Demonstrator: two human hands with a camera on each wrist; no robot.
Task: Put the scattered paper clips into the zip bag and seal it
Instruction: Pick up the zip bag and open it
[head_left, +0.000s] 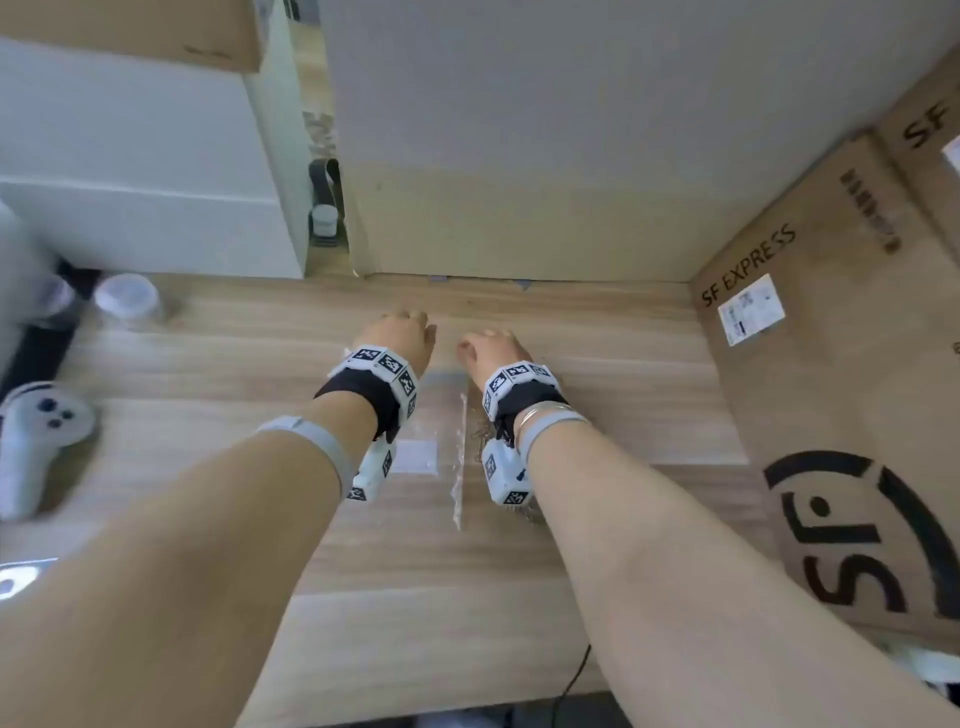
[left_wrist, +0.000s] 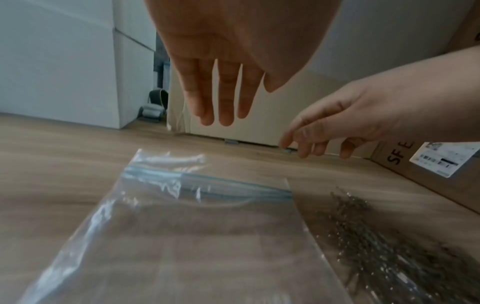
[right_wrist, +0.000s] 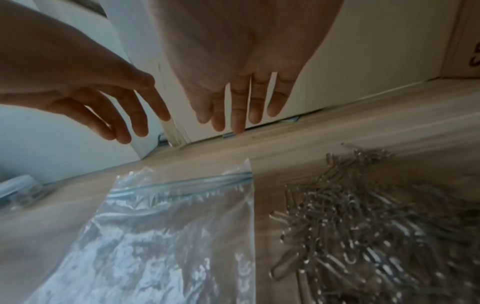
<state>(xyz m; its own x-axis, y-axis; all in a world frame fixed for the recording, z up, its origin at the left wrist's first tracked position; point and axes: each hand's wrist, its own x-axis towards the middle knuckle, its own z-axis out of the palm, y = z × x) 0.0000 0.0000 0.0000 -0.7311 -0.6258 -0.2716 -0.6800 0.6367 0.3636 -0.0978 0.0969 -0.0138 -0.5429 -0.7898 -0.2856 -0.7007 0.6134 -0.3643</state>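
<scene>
A clear zip bag (left_wrist: 194, 236) with a blue zip strip lies flat on the wooden table (head_left: 363, 597), its mouth pointing away from me. A heap of silver paper clips (right_wrist: 363, 226) lies on the table just right of the bag. In the head view the bag (head_left: 441, 447) shows between my wrists. My left hand (head_left: 400, 338) hovers above the bag's mouth, fingers (left_wrist: 223, 102) straight and empty. My right hand (head_left: 488, 348) hovers beside it above the far end of the clips, fingers (right_wrist: 254, 102) relaxed, holding nothing. Neither hand touches the bag or the clips.
An SF Express cardboard box (head_left: 831, 364) walls the right side. A beige box (head_left: 519, 208) and white boxes (head_left: 145, 182) stand along the back. A white game controller (head_left: 36, 431) and a small clear jar (head_left: 127, 299) sit at the left.
</scene>
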